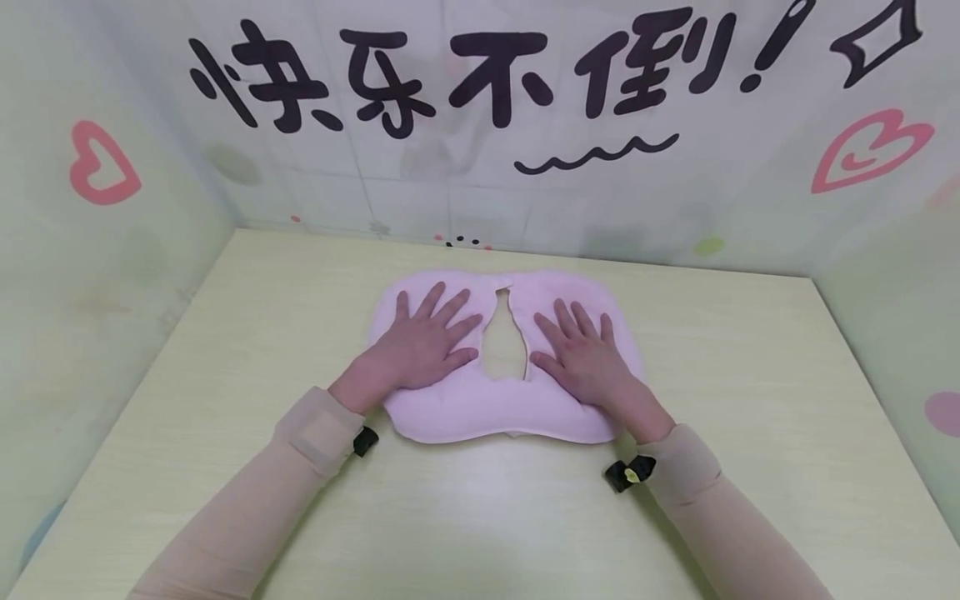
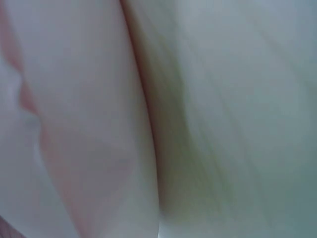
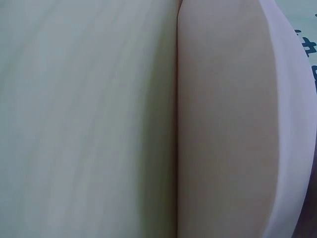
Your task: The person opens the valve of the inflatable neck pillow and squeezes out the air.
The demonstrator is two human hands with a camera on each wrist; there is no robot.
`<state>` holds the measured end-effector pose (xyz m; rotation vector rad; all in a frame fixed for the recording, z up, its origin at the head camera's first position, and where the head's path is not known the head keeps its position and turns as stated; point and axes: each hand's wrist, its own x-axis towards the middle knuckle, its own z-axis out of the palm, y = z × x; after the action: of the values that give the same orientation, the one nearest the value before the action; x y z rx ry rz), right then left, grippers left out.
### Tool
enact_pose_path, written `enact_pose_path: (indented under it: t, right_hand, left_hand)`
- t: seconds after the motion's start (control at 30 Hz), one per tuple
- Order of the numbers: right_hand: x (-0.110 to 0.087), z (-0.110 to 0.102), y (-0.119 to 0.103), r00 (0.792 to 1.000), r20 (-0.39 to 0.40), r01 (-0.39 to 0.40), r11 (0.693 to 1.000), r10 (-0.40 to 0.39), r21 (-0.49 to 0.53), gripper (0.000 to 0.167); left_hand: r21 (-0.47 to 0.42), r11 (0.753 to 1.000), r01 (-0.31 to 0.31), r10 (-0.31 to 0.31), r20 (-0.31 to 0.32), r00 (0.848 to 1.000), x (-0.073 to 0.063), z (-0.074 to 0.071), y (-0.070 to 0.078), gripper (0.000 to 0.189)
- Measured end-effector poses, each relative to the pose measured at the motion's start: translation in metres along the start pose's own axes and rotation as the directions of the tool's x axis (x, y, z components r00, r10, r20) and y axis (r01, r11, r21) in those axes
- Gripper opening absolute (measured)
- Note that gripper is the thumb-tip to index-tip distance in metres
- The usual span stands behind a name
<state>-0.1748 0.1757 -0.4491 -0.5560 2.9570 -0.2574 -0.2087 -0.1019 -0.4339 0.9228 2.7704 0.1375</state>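
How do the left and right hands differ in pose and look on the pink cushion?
Side: the left hand lies left of the cushion's opening, the right hand right of it.
Angle: the left hand slants up and rightward in the head view, the right up and leftward.
Spread: the left hand's fingers fan wider than the right's.
Shared: both rest on the pink cushion, fingers extended, thumbs toward the opening.

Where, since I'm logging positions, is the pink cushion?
In the head view's middle, the pink cushion lies on the table, under both hands, near the lettered wall.
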Motion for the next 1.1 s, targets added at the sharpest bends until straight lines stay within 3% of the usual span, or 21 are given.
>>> enact_pose_path:
  t: [0.4, 0.57, 0.63, 0.73, 0.83, 0.97, 1.1]
  right_hand:
    - [0.001, 0.002, 0.001, 1.000, 0.025, 0.002, 1.000, -0.003, 0.016, 0.068]
    - [0.001, -0.005, 0.004, 0.999, 0.035, 0.009, 1.000, -0.009, -0.001, 0.068]
    - [-0.002, -0.013, 0.002, 1.000, 0.013, 0.010, 1.000, -0.010, -0.006, 0.069]
    - [-0.009, -0.023, -0.006, 0.998, -0.045, 0.042, 0.999, -0.041, 0.004, 0.069]
    - [-0.020, -0.024, -0.017, 0.991, -0.065, 0.115, 0.993, -0.115, -0.004, 0.070]
    - [-0.032, -0.014, -0.026, 0.986, -0.018, 0.166, 0.986, -0.166, 0.001, 0.071]
    - [-0.039, -0.002, -0.028, 0.989, 0.019, 0.150, 0.989, -0.150, 0.011, 0.074]
  left_hand:
    - [0.013, 1.000, 0.004, -0.004, 0.008, 1.000, 0.002, 0.004, -0.002, 0.063]
    - [-0.059, 0.998, 0.011, -0.010, 0.014, 1.000, 0.005, 0.000, -0.001, 0.064]
    - [-0.095, 0.995, 0.013, -0.014, -0.015, 1.000, 0.005, -0.004, 0.002, 0.064]
    - [-0.114, 0.993, 0.003, -0.012, -0.077, 0.997, -0.001, -0.012, 0.008, 0.065]
    - [-0.092, 0.995, -0.041, 0.030, -0.118, 0.993, -0.014, -0.015, 0.018, 0.067]
    - [-0.073, 0.991, -0.111, 0.103, -0.101, 0.990, -0.031, -0.006, 0.029, 0.072]
    - [-0.077, 0.990, -0.119, 0.115, -0.055, 0.992, -0.041, 0.008, 0.033, 0.077]
